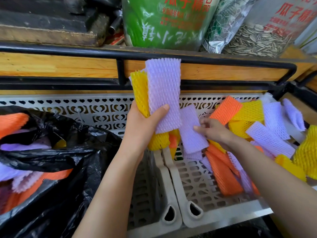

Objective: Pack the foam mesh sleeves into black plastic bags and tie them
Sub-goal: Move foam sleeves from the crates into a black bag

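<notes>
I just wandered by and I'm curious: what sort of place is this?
Probably a small grocery or fruit shop: bags of sunflower seeds sit on a wooden shelf, and pale plastic crates below hold coloured foam mesh sleeves, the kind that cushion fruit.

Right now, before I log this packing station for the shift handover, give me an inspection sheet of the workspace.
Surface: two grey perforated crates, side by side.
Job's things: black plastic bag, left, open, part-filled with sleeves; loose foam mesh sleeves heaped in right crate.
Clutter: nothing seen.
Grippers: left hand grips sleeve bundle; right hand pinches purple sleeve.
Cables: nothing seen.
Surroundings: wooden shelf with sunflower seed bags behind.
</notes>
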Motion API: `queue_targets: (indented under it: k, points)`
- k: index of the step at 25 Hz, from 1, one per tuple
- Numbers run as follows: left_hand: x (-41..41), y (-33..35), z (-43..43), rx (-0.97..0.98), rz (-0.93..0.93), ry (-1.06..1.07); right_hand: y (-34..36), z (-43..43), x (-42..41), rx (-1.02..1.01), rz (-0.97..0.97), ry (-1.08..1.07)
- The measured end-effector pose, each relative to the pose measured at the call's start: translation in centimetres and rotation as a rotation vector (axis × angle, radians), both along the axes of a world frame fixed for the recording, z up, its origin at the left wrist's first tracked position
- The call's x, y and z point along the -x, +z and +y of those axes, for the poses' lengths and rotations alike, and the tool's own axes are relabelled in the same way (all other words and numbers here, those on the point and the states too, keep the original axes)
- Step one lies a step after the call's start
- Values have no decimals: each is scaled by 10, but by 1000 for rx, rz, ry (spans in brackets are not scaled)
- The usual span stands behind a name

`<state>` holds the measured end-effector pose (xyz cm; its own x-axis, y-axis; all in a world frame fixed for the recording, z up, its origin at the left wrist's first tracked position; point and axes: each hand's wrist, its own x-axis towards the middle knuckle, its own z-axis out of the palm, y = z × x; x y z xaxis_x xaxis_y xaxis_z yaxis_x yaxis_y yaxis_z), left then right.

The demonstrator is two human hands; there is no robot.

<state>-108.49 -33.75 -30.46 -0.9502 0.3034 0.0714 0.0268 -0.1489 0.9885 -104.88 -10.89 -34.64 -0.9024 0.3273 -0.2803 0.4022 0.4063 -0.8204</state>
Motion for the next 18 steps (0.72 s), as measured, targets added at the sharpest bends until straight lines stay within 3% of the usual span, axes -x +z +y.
queue_targets:
  k: [2, 5, 8, 10, 12, 16, 18]
  points:
    - [0, 1, -1, -22, 1, 22, 3, -5, 1, 129, -233, 211]
    - [1, 2, 0, -36, -7, 42, 19, 0, -10, -26, -486, 389]
    - [1, 3, 1, -39, -22, 38, 37, 6, -23, -172, -288, 167]
    - [0, 3, 1, -35, -31, 32, 40, 4, -21, -136, -61, -25]
    - [0, 2, 1, -27, -35, 35, 33, -4, -10, -33, 43, -118]
    - [-2, 2, 2, -22, -21, 57, 16, -42, 4, 114, -259, 121]
    - [-1, 2, 2, -31, -21, 52, -1, -55, 11, 77, -317, 68]
